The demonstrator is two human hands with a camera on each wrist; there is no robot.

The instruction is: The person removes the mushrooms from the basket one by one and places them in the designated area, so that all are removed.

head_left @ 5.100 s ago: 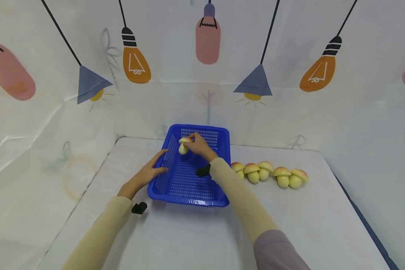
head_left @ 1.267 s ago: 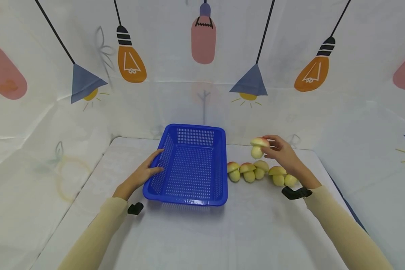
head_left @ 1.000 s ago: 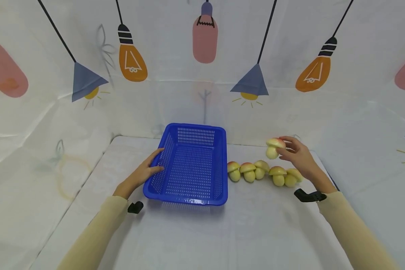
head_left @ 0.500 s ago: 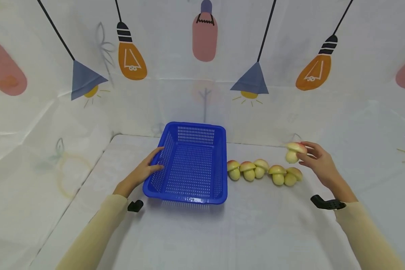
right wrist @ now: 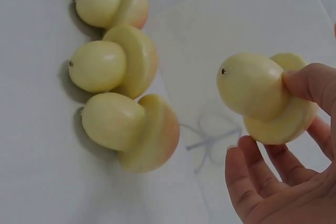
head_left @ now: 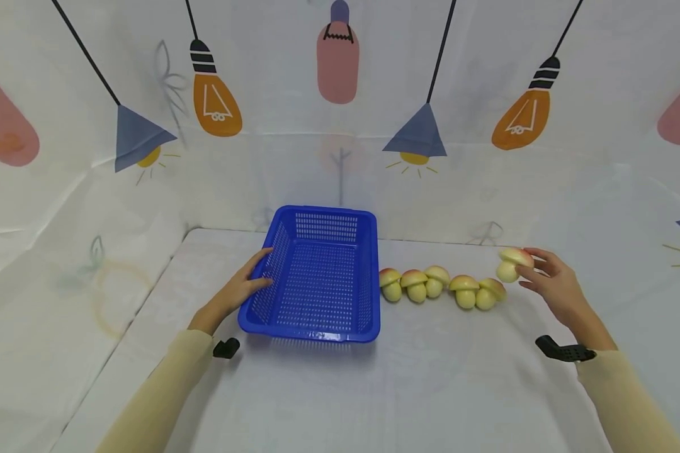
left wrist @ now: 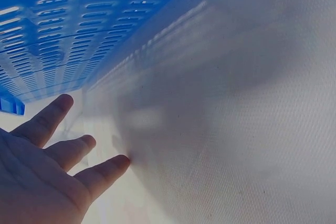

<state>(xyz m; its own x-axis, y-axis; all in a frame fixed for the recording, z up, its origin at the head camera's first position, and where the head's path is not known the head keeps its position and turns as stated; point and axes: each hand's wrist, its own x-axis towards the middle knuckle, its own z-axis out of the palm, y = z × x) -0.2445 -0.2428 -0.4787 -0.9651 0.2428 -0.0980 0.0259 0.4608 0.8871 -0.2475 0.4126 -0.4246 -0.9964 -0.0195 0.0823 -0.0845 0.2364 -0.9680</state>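
My right hand [head_left: 558, 286] pinches a toy mushroom [head_left: 512, 264] between thumb and fingers, above the table's right side. In the right wrist view this mushroom [right wrist: 257, 90] has a pale yellow stem and a cap tinged red. Left of it, similar toy mushrooms [head_left: 416, 286] lie in a row, with the held one just past the row's right end. My left hand [head_left: 235, 296] touches the left side of a blue plastic basket [head_left: 308, 336] with spread fingers. In the left wrist view, extended fingers [left wrist: 107, 174] show beside the basket's slotted wall [left wrist: 79, 30].
A white cloth covers the table [head_left: 430, 377]. Behind it hangs a pale backdrop [head_left: 294, 170] printed with lamps and bulbs. The basket's right side stands close to the left end of the mushroom row.
Several seconds ago my right hand held a mushroom inside the basket. It has since carried a mushroom rightward over the row to its right end. My left hand stays at the basket.
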